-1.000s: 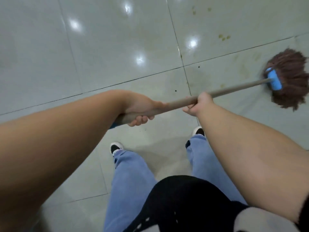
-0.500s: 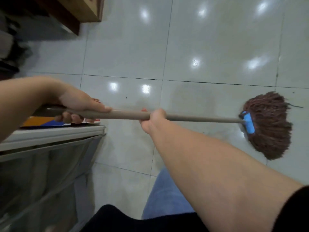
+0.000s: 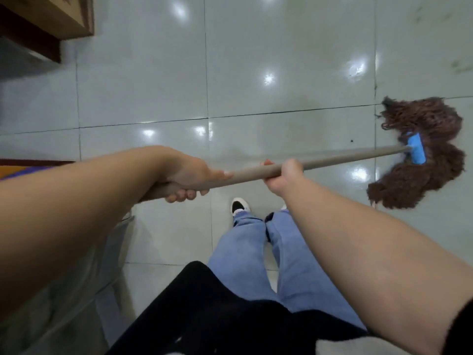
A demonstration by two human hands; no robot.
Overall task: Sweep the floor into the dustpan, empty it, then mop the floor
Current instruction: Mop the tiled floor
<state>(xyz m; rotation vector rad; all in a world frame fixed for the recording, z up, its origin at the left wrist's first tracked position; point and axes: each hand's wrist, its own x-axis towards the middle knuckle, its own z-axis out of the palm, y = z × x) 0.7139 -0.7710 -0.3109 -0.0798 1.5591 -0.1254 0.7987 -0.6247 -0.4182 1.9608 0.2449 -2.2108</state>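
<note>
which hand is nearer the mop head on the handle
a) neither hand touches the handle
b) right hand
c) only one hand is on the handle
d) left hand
b: the right hand grips the handle closer to the brown mop head, while the left hand grips it further back, toward the handle's near end.

Wooden furniture corner [image 3: 55, 17] far up-left of the grip, dark base beneath it. Orange-purple patterned surface [image 3: 23, 171] left of the grip, at frame edge. Grey glossy cabinet side [image 3: 84, 285] below-left. Blue jeans [image 3: 256, 249] and a black-white shoe [image 3: 240, 204] just below the grip. Black top [image 3: 204, 316] at bottom.
</note>
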